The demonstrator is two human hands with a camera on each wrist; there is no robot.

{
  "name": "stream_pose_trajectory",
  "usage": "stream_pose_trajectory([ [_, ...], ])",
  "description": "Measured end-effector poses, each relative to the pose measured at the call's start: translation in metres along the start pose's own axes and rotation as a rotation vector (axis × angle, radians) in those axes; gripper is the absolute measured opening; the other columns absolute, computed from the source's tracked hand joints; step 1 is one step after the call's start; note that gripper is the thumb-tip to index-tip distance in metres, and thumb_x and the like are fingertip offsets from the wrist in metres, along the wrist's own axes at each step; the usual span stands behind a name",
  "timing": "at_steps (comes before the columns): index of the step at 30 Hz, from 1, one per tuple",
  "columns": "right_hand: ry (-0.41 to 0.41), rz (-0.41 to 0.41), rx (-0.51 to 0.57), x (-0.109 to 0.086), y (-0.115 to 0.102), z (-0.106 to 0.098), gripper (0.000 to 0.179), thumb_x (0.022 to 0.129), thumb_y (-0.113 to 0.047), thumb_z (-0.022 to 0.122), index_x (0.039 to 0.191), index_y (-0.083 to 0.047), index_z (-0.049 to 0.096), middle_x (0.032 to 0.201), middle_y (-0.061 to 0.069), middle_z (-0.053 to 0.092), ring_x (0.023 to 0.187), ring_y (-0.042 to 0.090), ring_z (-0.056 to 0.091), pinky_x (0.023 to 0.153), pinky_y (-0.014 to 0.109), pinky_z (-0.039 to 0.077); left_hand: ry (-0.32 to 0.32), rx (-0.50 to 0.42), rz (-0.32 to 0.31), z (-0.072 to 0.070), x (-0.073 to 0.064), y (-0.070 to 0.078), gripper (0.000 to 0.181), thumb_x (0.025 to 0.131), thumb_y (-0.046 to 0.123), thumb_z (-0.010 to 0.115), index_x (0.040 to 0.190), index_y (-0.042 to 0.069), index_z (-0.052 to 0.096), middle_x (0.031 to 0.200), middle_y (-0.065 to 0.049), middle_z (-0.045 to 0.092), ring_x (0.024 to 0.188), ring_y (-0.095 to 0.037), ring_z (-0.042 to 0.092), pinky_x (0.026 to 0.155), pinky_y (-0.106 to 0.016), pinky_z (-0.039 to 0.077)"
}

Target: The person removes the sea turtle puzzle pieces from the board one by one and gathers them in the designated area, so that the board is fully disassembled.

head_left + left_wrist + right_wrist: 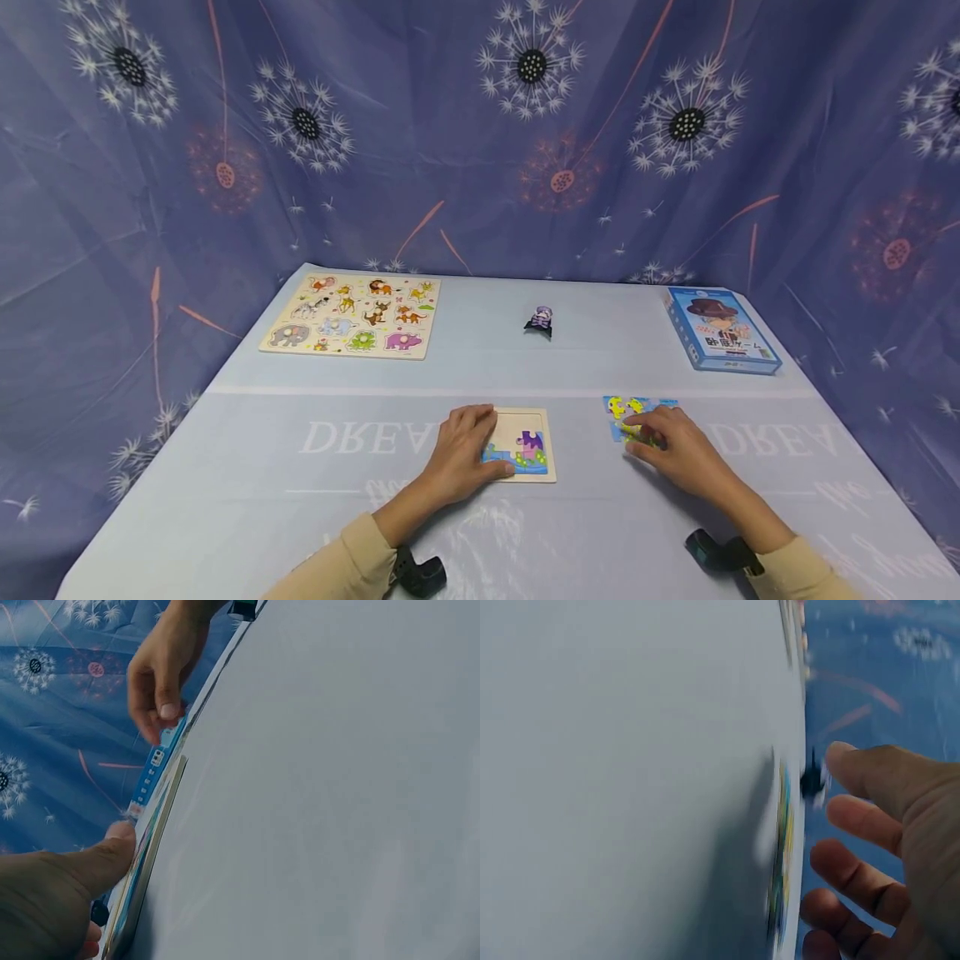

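My left hand [465, 450] rests along the left side of a small wooden puzzle tray [551, 450]. Its thumb lies on the tray's near edge, and its fingers reach the far left corner. Joined jigsaw pieces [528, 454] in purple, blue and green fill the tray's lower right; bare wood shows above them. To the right, my right hand [678, 446] hovers close over loose jigsaw pieces [617, 407] in blue and yellow, partly hiding them. In the right wrist view the thumb [847, 761] stands apart from the loosely bent fingers, with nothing between them.
An animal peg puzzle board [345, 317] lies at the back left. A small purple and black item [540, 321] sits at the back middle. At the back right is a blue box [720, 329] with a hatted figure. A dandelion-patterned curtain [450, 125] hangs behind the table.
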State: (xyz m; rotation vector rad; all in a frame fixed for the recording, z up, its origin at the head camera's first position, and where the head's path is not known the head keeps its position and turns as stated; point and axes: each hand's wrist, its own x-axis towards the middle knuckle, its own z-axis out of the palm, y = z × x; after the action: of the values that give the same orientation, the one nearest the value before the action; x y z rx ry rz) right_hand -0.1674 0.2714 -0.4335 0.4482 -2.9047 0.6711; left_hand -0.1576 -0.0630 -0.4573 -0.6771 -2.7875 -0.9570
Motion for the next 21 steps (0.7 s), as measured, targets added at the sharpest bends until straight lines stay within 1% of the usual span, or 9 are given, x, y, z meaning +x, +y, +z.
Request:
stream_pose_trajectory([
  [4,-0.02,-0.041,0.036,0.005,-0.026,0.015,0.03,0.076,-0.024,0.077,0.104,-0.019,0.07,0.084,-0.007,0.056,0.079,0.01,0.044,0.066,0.025,0.035,0.001,0.004,0.005,0.001,0.005,0.006,0.075,0.074,0.042,0.076,0.132,0.002,0.052,0.138,-0.012,0.045,0.129,-0.03,0.035,0.105,-0.051,0.027],
  [10,-0.026,-0.102,0.06,0.018,-0.057,0.039,0.03,0.074,-0.026,0.079,0.102,-0.022,0.07,0.083,-0.009,0.055,0.078,0.007,0.042,0.067,0.022,0.036,-0.028,0.066,0.02,0.007,0.014,0.013,0.076,0.073,0.049,0.074,0.132,0.005,0.053,0.139,-0.01,0.045,0.129,-0.029,0.035,0.106,-0.05,0.027],
  [13,-0.021,-0.123,0.073,0.024,-0.066,0.047,0.029,0.073,-0.027,0.079,0.101,-0.022,0.071,0.081,-0.009,0.055,0.077,0.006,0.04,0.066,0.022,0.035,-0.037,0.09,0.019,0.011,0.016,0.014,0.077,0.074,0.051,0.073,0.133,0.006,0.052,0.138,-0.009,0.044,0.129,-0.028,0.035,0.106,-0.049,0.027],
  [21,-0.053,-0.107,0.087,0.033,-0.079,0.056,0.025,0.074,-0.028,0.078,0.097,-0.023,0.071,0.081,-0.008,0.054,0.078,0.007,0.04,0.067,0.022,0.035,-0.037,0.109,0.017,0.014,0.018,0.013,0.079,0.074,0.05,0.073,0.134,0.003,0.051,0.138,-0.01,0.045,0.128,-0.028,0.037,0.106,-0.05,0.027],
])
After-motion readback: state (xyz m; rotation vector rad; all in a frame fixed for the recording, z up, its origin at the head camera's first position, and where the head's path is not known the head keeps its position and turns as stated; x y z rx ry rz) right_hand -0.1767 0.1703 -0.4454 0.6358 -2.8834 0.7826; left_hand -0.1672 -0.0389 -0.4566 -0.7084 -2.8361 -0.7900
